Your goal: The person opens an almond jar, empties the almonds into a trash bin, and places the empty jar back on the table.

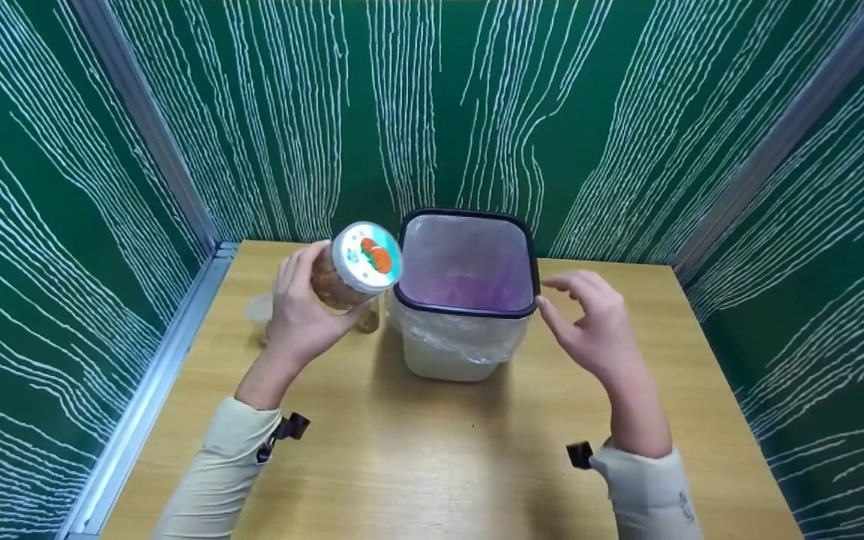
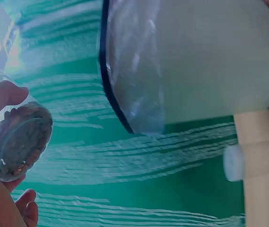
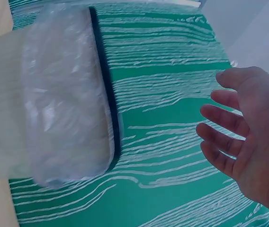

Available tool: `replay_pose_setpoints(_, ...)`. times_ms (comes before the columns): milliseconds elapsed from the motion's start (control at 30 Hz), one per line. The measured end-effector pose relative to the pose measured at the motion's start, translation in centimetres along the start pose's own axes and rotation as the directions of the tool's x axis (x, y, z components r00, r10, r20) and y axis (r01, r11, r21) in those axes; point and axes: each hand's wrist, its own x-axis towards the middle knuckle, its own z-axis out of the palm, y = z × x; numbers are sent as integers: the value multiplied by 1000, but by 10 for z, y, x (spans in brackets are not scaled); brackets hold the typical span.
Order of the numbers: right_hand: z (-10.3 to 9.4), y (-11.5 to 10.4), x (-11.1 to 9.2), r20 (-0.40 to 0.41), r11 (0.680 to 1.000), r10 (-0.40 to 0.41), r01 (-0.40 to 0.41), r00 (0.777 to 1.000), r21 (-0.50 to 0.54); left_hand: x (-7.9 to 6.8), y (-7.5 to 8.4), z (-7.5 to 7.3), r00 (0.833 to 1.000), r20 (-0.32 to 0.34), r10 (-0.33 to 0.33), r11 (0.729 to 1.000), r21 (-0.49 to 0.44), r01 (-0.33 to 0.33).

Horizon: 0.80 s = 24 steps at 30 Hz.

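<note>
My left hand (image 1: 304, 311) grips a clear jar (image 1: 333, 283) of brown pieces, perhaps nuts. Its round printed lid (image 1: 367, 256) carries an orange picture and faces up, tilted. In the left wrist view the jar's base (image 2: 24, 139) shows the pieces through the plastic. The jar is close to the left rim of a whitish bin (image 1: 451, 356) with a black rim, lined with a thin plastic bag (image 1: 469, 335). Beside the bin's right rim is my right hand (image 1: 593, 322), fingers loosely bent, holding nothing. Purple tints the bin's inside.
Behind my left hand stands a small container (image 1: 368, 321) with brown contents, partly hidden. The left wrist view shows a white-capped container (image 2: 255, 160) on the table. A translucent lidded item (image 1: 258, 308) is farther left. Green, white-streaked walls (image 1: 469, 105) enclose the wooden table (image 1: 432, 457).
</note>
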Motion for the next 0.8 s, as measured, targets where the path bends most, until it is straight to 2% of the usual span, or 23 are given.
replay_pose_setpoints(200, -3, -20, 11, 34, 998, 12, -14, 999, 60, 1, 30, -2, 990, 32, 137, 990, -32, -136)
replay_pose_setpoints(400, 4, -34, 9, 87, 988, -10, -3, 996, 156, -4, 51, 1, 973, 91, 210, 978, -21, -209)
replay_pose_setpoints(600, 15, -44, 5, 188, 978, -13, -27, 982, 208, -12, 60, 10, 961, 203, 186, 982, -26, -185)
replay_pose_setpoints(733, 22, -49, 0, 282, 977, 33, -90, 959, 191, -21, 61, 19, 946, 282, 161, 987, -31, -159)
replay_pose_setpoints(800, 24, -49, -2, 324, 975, 70, -133, 944, 178, -24, 63, 25, 943, 295, 155, 988, -27, -154)
